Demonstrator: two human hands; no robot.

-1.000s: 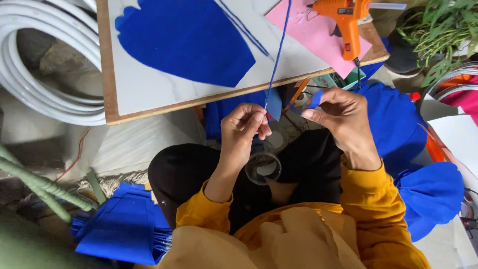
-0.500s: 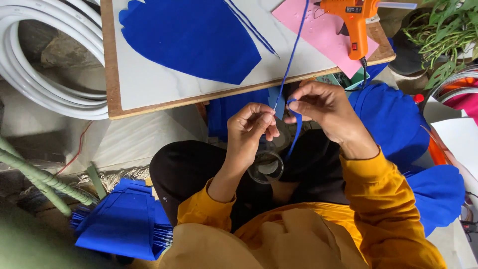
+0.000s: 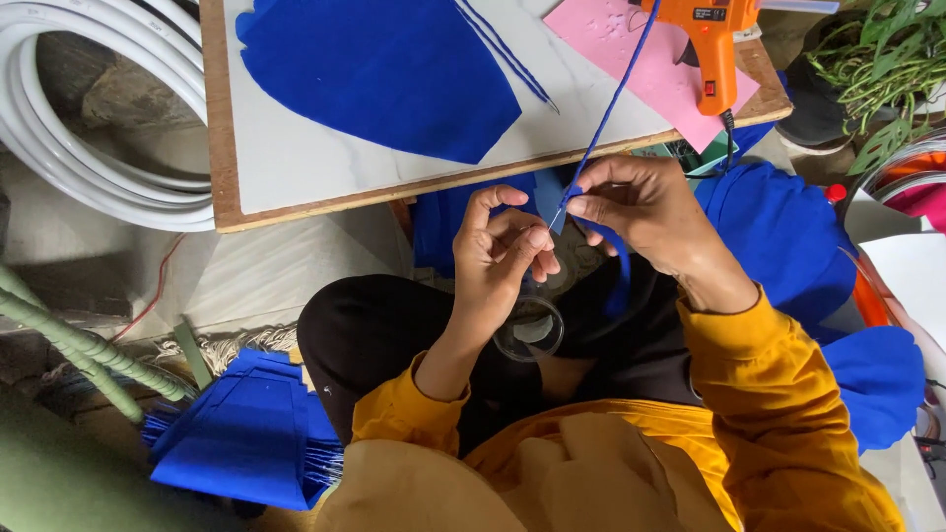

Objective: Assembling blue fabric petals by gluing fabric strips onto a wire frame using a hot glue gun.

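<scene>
My right hand (image 3: 645,212) pinches a thin blue strip (image 3: 611,103) between thumb and fingertips, the grip narrow and closed on it. The strip runs from that pinch up and away across the tabletop (image 3: 296,167), passing over the pink sheet (image 3: 631,59) just left of the orange glue gun (image 3: 711,44). Its lower part loops down past my right palm toward my lap. My left hand (image 3: 503,256) sits just beside the right, fingers curled, thumb and forefinger closed on the small blue piece (image 3: 549,205) where the strip meets it; the two hands nearly touch there. Below them, on my lap, lies a clear round roll of tape (image 3: 529,330). On the far tabletop a large blue cut shape (image 3: 384,74) lies flat. A stack of blue pieces (image 3: 246,433) rests on the floor near left, white coiled hose (image 3: 79,118) far left.
</scene>
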